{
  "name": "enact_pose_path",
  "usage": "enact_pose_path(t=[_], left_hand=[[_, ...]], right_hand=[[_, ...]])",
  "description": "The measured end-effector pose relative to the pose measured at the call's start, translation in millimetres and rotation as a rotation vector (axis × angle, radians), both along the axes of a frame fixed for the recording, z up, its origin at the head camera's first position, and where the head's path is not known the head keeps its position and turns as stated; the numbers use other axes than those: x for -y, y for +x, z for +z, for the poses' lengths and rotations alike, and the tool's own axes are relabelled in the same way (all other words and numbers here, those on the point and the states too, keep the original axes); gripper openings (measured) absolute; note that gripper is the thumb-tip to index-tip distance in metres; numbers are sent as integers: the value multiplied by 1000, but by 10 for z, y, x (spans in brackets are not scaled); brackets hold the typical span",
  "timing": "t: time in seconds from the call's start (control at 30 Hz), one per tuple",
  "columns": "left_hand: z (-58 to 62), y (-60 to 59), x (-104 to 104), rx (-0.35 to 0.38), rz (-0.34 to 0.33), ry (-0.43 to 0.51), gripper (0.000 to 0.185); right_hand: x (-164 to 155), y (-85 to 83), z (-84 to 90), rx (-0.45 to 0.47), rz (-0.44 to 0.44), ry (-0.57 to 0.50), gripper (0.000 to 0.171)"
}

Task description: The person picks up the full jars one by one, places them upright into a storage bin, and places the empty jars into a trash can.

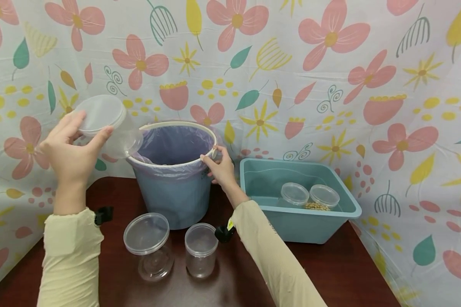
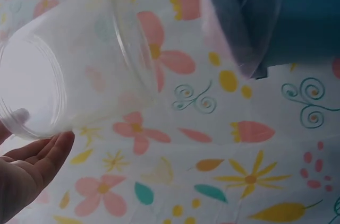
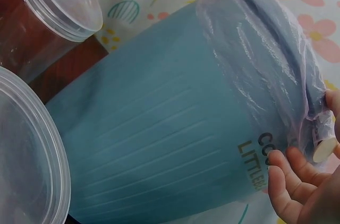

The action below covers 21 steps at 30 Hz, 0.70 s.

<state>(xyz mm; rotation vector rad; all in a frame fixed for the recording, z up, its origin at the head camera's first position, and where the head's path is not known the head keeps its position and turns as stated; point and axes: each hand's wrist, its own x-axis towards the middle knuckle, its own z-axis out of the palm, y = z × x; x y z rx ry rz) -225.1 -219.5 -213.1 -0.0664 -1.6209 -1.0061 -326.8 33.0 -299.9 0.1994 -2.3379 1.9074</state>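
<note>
While left hand grips tilted jar, right hand pinches bin rim.

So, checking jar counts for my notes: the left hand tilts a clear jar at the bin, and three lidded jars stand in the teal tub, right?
Not quite: the head view shows two lidded jars in the teal tub, not three. The left hand does tilt a clear jar at the bin.

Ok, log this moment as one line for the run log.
left hand: holds clear jar tilted by bin | right hand: grips bin rim | table: two lidded jars | tub: two jars
</note>
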Motion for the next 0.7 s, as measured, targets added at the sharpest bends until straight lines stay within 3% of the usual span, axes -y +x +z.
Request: enact_pose_path(t=[0.37, 0.47, 0.7], left_hand=[[-147, -261, 27, 71, -7, -65, 58], [-188, -310, 32, 115, -53, -42, 59], [-218, -420, 21, 183, -93, -27, 59]], right_hand=[[4, -8, -15, 6, 6, 1, 59], [0, -9, -11, 8, 8, -2, 59], [9, -4, -4, 14, 3, -5, 54]])
